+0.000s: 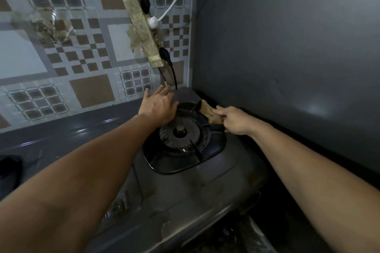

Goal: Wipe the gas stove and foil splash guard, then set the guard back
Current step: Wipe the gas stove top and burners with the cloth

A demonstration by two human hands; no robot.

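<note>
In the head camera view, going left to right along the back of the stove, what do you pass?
Left hand → burner → cloth → right hand → grey side panel.

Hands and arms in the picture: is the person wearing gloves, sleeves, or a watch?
No. The left hand and right hand are both bare, with no gloves. Both forearms are uncovered as far as the picture shows, so no sleeves are visible. No watch, bracelet or ring shows on either wrist or on the visible fingers.
</note>
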